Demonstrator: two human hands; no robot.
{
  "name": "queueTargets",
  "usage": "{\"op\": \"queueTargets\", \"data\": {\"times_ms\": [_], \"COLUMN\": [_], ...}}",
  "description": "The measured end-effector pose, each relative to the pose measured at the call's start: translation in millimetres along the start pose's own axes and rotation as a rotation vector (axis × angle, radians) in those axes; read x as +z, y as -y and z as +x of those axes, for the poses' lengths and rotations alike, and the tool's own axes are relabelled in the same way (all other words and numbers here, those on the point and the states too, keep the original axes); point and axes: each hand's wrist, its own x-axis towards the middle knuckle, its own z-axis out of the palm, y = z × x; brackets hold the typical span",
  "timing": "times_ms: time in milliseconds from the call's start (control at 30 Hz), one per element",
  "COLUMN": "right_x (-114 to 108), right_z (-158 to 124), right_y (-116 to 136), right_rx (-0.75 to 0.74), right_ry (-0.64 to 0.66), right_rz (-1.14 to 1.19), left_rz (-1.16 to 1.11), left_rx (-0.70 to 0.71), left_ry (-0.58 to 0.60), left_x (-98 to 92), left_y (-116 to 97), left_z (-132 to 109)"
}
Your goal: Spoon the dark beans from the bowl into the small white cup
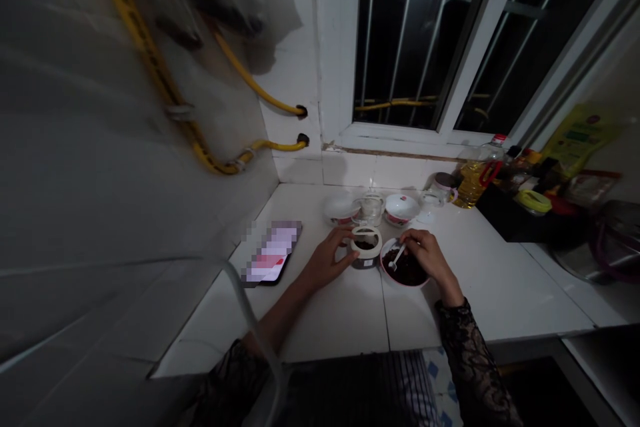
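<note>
My left hand grips a small jar with a pale rim, its fingers and thumb on the jar's left side. Some dark stuff shows through the jar's open top. Close by on the right is a bowl with a pinkish rim, holding dark, crumbly contents. My right hand pinches a small white spoon above this bowl. The spoon's tip points down and left, at the dark contents; the palm hides part of the bowl's far right side.
Behind the jar stand a white bowl, another bowl and a clear glass container. A lit phone lies left. An oil bottle and a black box are at right. A pale hose crosses the left foreground.
</note>
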Motion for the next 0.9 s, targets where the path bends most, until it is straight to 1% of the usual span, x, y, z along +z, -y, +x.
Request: {"op": "queueTargets", "data": {"times_ms": [133,233,333,500,733,900], "right_x": [-3.1,-5.2,-5.8,-5.8,-5.1,-4.1], "right_z": [0.5,1.6,2.2,2.5,4.5,4.0], "right_y": [-2.3,-3.9,-2.7,-2.8,-7.9,-8.1], "right_rx": [0.19,0.25,0.254,0.252,0.264,0.267], "right_ry": [-0.048,-0.098,-0.141,-0.152,-0.221,-0.227], "right_rz": [0.214,0.286,0.291,0.311,0.356,0.345], "left_rz": [-0.001,-0.001,0.004,0.015,0.007,0.007], "left_rx": [-0.002,-0.002,0.008,0.02,0.001,0.001], "left_ry": [0.005,0.005,0.004,0.007,0.002,-0.006], "left_x": [-0.9,-1.3,-1.3,-1.2,0.4,1.3], "left_y": [0.1,-0.2,-0.7,-0.4,1.6,2.2], "left_z": [0.4,0.4,0.4,0.3,-0.2,0.4]}}
